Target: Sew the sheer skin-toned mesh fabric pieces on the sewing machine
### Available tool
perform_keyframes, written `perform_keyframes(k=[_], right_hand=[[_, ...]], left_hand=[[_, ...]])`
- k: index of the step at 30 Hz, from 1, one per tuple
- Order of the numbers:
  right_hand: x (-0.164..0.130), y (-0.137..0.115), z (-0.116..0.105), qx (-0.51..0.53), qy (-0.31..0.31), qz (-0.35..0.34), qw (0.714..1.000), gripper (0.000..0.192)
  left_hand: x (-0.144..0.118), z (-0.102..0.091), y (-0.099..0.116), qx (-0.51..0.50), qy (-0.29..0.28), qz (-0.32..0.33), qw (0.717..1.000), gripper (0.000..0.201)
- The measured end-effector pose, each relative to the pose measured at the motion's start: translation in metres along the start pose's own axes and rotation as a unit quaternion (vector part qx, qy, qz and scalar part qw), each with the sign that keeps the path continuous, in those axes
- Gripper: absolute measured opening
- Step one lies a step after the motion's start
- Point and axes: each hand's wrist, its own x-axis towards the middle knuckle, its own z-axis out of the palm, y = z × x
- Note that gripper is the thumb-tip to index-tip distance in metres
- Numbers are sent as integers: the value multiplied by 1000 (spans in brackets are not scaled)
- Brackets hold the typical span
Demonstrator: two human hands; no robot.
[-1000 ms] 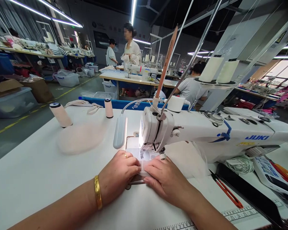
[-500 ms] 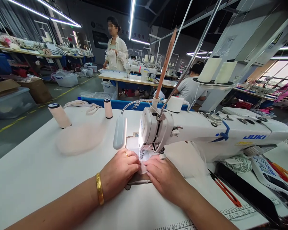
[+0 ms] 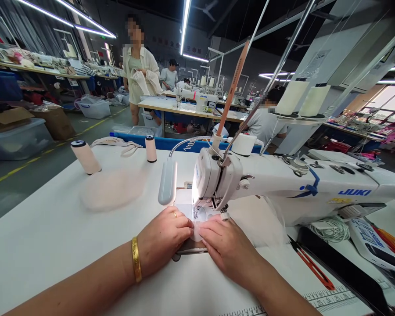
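A white sewing machine point(image 3: 217, 180) stands over the table, its needle area lit by a small lamp point(image 3: 167, 182). Just in front of the presser foot, a small piece of sheer pale fabric point(image 3: 196, 231) lies on the machine bed. My left hand point(image 3: 166, 232), with a ring and a gold bangle, pinches its left edge. From the other side my right hand point(image 3: 225, 243) holds the fabric, fingers closed and fingertips close to the left ones. Sheer pale cloth point(image 3: 258, 217) lies beneath the machine arm. Another sheer pale piece point(image 3: 113, 188) rests on the table at left.
Two pale thread cones point(image 3: 85, 157) stand at the back left. To the right lie an orange-handled cutter point(image 3: 316, 267), a long black case point(image 3: 342, 267) and a coiled white cable point(image 3: 331, 229). A person point(image 3: 140, 74) stands beyond the table; others sit farther back.
My hands stay almost in the same place at the fabric. The view has shifted slightly. The standing person has moved left, and another person behind shows now.
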Motion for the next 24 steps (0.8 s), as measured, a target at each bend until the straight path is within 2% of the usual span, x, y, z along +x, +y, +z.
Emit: perform_keyframes(k=[12,20,24], right_hand=[[7,3,5,4,22,25,999,23],[9,4,7,4,14,42,999,23],[8,5,7,17,22,43,999,27]], left_hand=[[6,2,-9,27,-3,-20,999,29],[7,5,-17,41,-2,-33,999,30],[7,4,-18,33,-7,-57,998,30]])
